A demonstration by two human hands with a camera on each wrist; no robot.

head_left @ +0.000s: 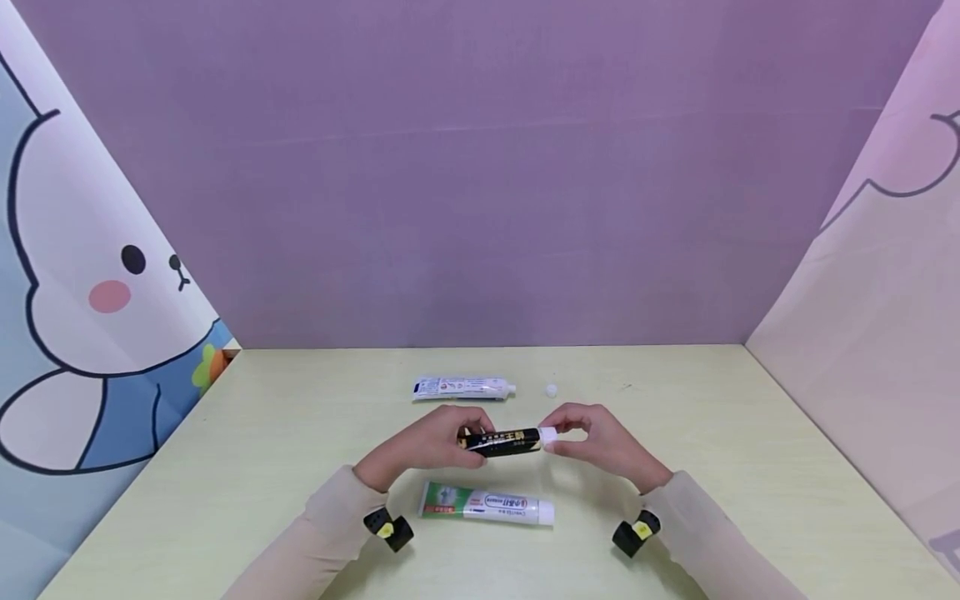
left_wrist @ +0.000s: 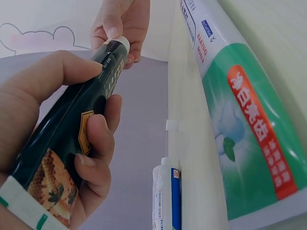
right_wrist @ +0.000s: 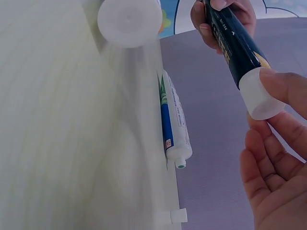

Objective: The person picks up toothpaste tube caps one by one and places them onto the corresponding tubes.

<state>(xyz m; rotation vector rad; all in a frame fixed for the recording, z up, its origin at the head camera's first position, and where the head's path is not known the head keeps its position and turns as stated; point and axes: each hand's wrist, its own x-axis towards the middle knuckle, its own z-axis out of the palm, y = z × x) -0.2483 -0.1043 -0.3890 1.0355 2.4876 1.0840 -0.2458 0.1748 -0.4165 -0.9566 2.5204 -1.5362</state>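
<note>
A black toothpaste tube with gold lettering is held above the table between both hands. My left hand grips its body, fingers wrapped round it in the left wrist view. At the other end, my right hand pinches the white cap between thumb and fingers; the cap sits on the tube's end. Nearer me lies a green and white toothpaste tube with its white cap on. Beyond the hands rests a white and blue toothpaste tube, its nozzle bare, and a small white cap stands to its right.
The pale wooden table carries all these things. A purple panel rises at its far edge, with a cartoon-printed panel on the left and a pale pink one on the right.
</note>
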